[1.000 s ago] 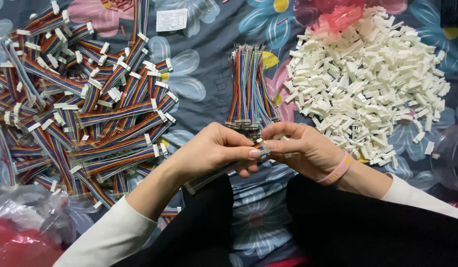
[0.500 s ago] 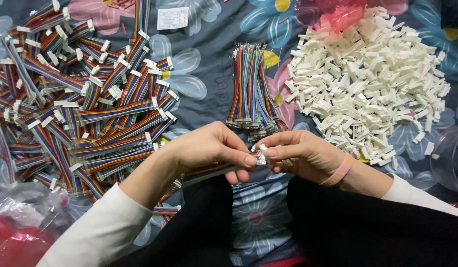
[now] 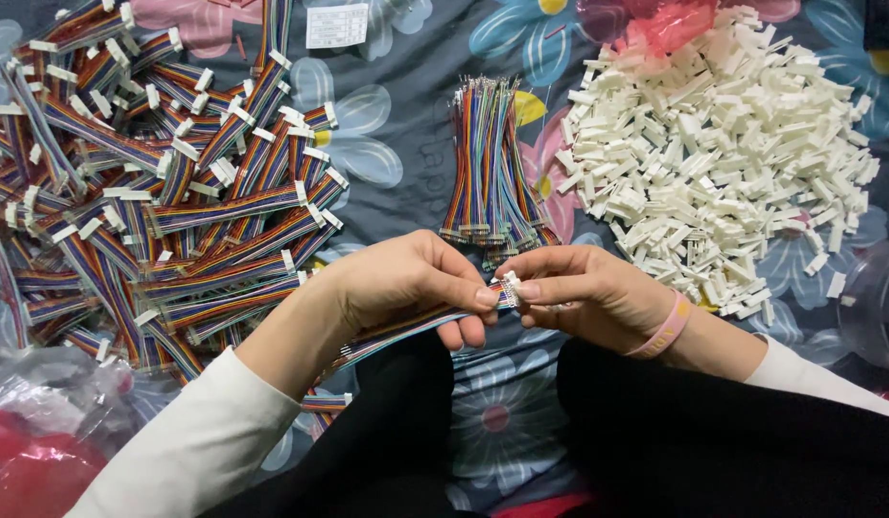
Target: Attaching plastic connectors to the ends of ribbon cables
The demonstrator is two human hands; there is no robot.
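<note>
Two hands are meeting just above your lap: your left hand [image 3: 406,288] is pinching a flat multicoloured ribbon cable [image 3: 397,331] between thumb and fingers, and the cable is trailing back under that hand toward your left wrist. Your right hand [image 3: 584,293] is closing thumb and forefinger on a small white connector housing [image 3: 511,288] at the cable's tip, right where the two hands are touching. You are wearing a pink band [image 3: 663,328] on the right wrist.

Just beyond your fingertips a bundle of loose coloured wires [image 3: 488,163] is lying on the flowered cloth [image 3: 387,115], its near ends almost reaching your right hand. Beyond and to the right of your right hand a heap of white plastic housings [image 3: 732,153] is spreading out. To the left of your left hand a wide pile of finished cables [image 3: 147,182] with white ends is sprawling, the nearest ones lying just beside your left forearm.
</note>
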